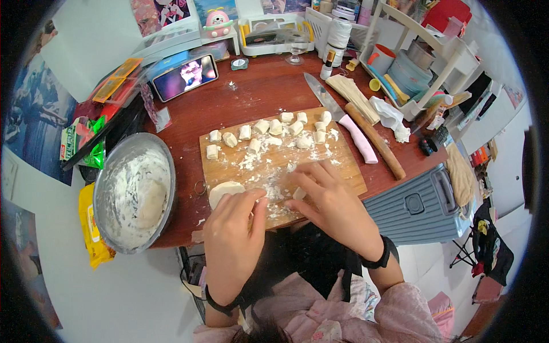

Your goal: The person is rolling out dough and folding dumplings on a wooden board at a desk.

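Observation:
A floured wooden cutting board [281, 167] lies before me with several small cut dough pieces [261, 126] along its far side. My left hand [233, 229] is over the board's near left corner, fingers curled and pointing down. Beside its fingers lies a flat round dough wrapper [225, 191], partly covered by the hand. Whether the fingers grip anything is hidden. My right hand [330, 206] hovers at the near right with fingers apart, slightly blurred. A dough piece [299, 194] shows between its thumb and fingers, apparently lying on the board.
A metal bowl [101, 188] holding a dough lump [152, 203] stands left. Right of the board lie a pink-handled knife [359, 139] and a wooden rolling pin [375, 141]. A phone [186, 78] leans at the back left. A grey storage box [407, 206] stands below the right table edge.

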A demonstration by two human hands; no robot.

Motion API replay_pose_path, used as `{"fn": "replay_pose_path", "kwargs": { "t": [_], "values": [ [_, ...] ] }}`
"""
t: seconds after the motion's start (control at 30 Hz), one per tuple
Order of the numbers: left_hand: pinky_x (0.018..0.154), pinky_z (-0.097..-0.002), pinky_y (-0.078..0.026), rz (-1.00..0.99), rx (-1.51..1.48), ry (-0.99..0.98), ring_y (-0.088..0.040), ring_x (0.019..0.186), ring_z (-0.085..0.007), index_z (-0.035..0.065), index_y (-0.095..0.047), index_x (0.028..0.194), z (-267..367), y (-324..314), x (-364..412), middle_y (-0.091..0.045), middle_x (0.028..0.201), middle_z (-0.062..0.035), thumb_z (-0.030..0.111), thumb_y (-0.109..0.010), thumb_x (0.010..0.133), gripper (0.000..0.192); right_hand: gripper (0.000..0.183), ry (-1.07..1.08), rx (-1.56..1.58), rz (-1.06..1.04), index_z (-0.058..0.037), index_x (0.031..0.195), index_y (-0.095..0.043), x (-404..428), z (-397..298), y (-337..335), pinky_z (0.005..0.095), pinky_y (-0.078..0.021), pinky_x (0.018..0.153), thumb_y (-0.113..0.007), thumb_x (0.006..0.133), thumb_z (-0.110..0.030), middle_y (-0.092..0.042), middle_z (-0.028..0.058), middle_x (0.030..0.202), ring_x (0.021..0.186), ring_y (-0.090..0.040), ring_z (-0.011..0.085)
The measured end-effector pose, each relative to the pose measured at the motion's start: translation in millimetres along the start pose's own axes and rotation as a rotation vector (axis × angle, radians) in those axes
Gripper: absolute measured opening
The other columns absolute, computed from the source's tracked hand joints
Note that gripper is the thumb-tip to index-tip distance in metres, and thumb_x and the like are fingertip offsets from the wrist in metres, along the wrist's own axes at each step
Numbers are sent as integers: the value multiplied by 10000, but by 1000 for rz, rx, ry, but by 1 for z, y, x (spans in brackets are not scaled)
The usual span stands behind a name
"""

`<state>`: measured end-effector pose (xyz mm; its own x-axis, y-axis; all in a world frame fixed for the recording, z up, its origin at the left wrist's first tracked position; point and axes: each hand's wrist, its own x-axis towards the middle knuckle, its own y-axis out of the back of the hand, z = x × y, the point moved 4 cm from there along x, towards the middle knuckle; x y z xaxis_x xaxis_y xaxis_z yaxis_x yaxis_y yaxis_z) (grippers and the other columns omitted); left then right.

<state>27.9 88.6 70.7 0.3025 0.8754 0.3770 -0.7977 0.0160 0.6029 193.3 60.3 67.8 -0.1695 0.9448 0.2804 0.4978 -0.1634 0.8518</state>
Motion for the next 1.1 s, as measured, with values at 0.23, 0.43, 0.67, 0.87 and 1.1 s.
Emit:
{"fn": "replay_pose_path", "kwargs": {
  "t": [0.23,0.43,0.67,0.87,1.1],
  "values": [
    [678,-397,-484,15,-13,-45,-604,763,-314,10,-654,941,2,0,-2,-650,842,-137,69,-630,874,92,520,131,-290,101,-81,1370,-476,16,-9,-28,478,-288,1106,-550,931,-348,-452,160,1410,1346,-378,338],
    [702,-337,-501,-35,5,-48,-624,753,-265,13,-670,1001,3,1,0,-664,896,-138,53,-634,880,132,549,118,-353,44,-86,1422,-439,15,5,-47,477,-221,1157,-468,973,-400,-398,142,1487,1414,-307,304],
    [679,-341,-497,-50,18,-35,-624,730,-256,37,-677,989,2,1,0,-666,875,-128,50,-628,879,121,562,117,-310,1,-88,1452,-397,17,6,-47,472,-205,1165,-441,990,-405,-383,147,1497,1422,-299,301],
    [664,-345,-489,-91,19,-10,-619,725,-255,37,-678,972,2,-4,2,-668,864,-122,45,-630,874,110,592,92,-259,-47,-75,1484,-337,19,12,-45,472,-182,1174,-429,996,-397,-345,181,1514,1428,-285,312],
    [659,-402,-468,-49,-11,-153,-588,726,-299,17,-641,931,1,-16,-1,-641,808,-113,78,-642,872,85,641,101,-246,-53,-75,1494,-317,18,12,-41,496,-145,1180,-478,958,-388,-333,195,1519,1433,-274,324]
  ]
}}
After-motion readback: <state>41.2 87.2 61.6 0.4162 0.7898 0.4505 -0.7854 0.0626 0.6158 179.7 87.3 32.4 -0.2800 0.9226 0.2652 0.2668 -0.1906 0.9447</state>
